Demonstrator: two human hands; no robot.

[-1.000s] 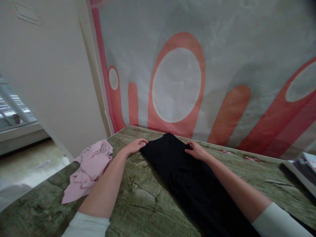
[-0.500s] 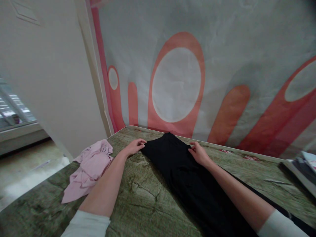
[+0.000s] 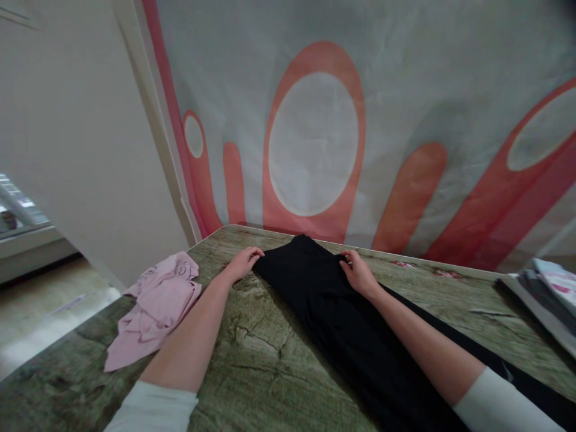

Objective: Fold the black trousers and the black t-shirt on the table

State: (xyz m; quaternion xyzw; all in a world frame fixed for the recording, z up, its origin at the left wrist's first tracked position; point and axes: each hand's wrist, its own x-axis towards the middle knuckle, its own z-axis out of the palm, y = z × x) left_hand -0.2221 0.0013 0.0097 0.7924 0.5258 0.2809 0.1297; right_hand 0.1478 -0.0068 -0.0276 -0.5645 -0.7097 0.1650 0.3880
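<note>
Far left: window (image 3: 18, 204), partly in view, light floor (image 3: 40, 297) below it, then a plain pale panel (image 3: 81, 132). Pink cloth (image 3: 155, 303) lay crumpled at the left side of the table (image 3: 252, 375), dark print showing near its far end; left forearm passed just beside it, pale sleeve (image 3: 153, 408) ending below the elbow. Table top had a greenish wood-grain look with crack marks.

Left hand (image 3: 243, 264) was at the left far corner of the black garment (image 3: 310, 288), fingertips and thumb drawn together, pinching the edge. Garment lay lengthwise on the table, middle to right, from near the back edge down to the bottom of the view; far end spread between the two hands, fairly flat, some creases lower down. Right hand (image 3: 359, 275) gripped the far end's right corner between thumb and fingers, palm low over the fabric. Right forearm crossed above the garment, pale sleeve at the bottom right. A narrower black length ran out beyond that arm, small light mark (image 3: 507, 372) on it.

Behind: wall covering (image 3: 405, 72), grey with red-orange rounded shapes. Far right: stack of folded clothes (image 3: 544, 300), cut off by the frame, white-and-pink piece on top.
</note>
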